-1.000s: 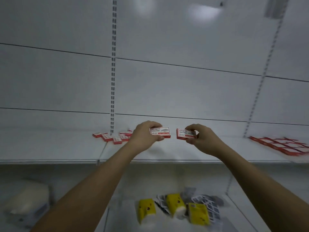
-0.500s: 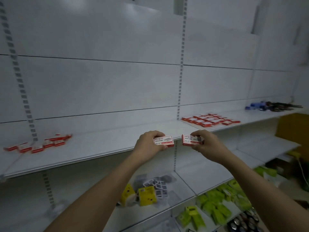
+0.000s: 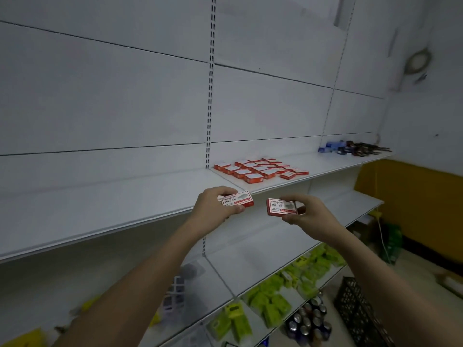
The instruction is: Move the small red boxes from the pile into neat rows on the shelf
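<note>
- Both hands are raised in front of the white shelf (image 3: pixel 105 216), each clamped on one small red box; the two hands are apart.
- Left hand (image 3: pixel 213 209) pinches the left box (image 3: pixel 238 199) between thumb and fingers, at about 11 o'clock from the frame centre.
- Right hand (image 3: pixel 310 214) grips the right box (image 3: pixel 281 207) at its right end, at about 2 o'clock from centre.
- Since half a second ago the view has swung right: the rows of red boxes (image 3: pixel 260 169) now sit closer, at 12 o'clock above the hands, and the loose pile on the left is out of frame.
- The gap between the two held boxes is wider than before.
- White labels read "wenguze" and "24/6"; smaller print is too blurred to read.
- Green packets (image 3: pixel 273 304) and cans (image 3: pixel 309 319) lie on lower shelves at 5 o'clock.
</note>
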Demonstrator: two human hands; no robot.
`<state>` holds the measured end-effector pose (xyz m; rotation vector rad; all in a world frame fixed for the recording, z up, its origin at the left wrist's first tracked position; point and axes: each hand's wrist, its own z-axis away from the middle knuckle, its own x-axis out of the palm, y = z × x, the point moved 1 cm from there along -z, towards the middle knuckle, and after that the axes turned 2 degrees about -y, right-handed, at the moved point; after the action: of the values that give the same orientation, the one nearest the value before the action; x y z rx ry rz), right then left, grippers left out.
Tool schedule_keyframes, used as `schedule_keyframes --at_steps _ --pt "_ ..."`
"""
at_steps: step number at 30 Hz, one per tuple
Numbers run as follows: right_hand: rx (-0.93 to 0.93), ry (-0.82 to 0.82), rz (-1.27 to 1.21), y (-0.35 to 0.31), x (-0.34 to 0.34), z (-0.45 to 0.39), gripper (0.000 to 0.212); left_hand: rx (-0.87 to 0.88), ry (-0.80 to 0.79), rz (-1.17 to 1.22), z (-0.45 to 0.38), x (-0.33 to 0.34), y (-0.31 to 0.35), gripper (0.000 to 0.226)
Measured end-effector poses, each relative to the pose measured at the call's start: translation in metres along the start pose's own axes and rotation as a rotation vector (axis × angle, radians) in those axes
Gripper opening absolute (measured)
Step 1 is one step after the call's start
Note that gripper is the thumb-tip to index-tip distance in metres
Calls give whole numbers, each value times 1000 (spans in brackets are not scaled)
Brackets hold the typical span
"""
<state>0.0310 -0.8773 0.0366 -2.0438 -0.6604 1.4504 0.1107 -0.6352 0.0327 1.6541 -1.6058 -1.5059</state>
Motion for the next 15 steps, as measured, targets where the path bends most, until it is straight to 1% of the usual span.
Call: schedule_keyframes --at_steps 6,9,15 --pt "-4 40 -36 54 -37 -65 44 -4 -38 -7 -79 57 -2 42" --pt "-1 61 -61 90 -56 -99 46 -7 -37 -61 -120 83 2 43" --pt "-6 40 -142 168 -88 -161 51 -27 62 -166 -188 148 7 47"
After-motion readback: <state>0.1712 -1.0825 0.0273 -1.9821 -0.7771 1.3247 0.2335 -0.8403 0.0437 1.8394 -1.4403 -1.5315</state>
